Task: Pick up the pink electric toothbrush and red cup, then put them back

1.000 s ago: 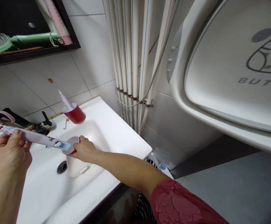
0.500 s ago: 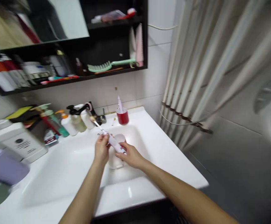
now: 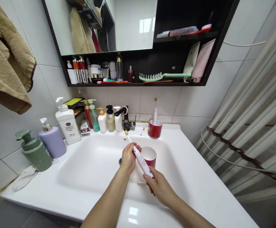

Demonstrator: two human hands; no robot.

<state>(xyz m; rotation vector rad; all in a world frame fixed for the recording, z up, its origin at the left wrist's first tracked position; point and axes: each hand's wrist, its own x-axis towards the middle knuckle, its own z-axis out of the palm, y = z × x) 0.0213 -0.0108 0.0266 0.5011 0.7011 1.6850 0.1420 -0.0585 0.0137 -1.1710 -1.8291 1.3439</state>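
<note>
Over the basin, a pale pink-and-white electric toothbrush (image 3: 141, 161) slants with its yellowish brush head up and to the left. My left hand (image 3: 129, 158) is closed around the upper handle near the neck. Lower down, my right hand (image 3: 158, 185) grips the base end between thumb and fingers. Behind the handle stands a red cup (image 3: 151, 163) with a white inside, partly covered. A white object (image 3: 134, 178) beneath the hands is mostly hidden, and I cannot make out its kind.
The sink (image 3: 88, 167) has a black faucet (image 3: 126, 120) at its back. Right of it, another red cup (image 3: 155, 131) holds a second electric toothbrush (image 3: 155, 115). Pump bottles (image 3: 102, 122) line the left and back edges. A dark mirror cabinet (image 3: 133, 84) hangs above; pipes (image 3: 254, 139) stand right.
The view has swung left, so the sink and cabinet appear farther right, and a towel now shows. Both hands still hold the toothbrush, which slants more steeply in view.
</note>
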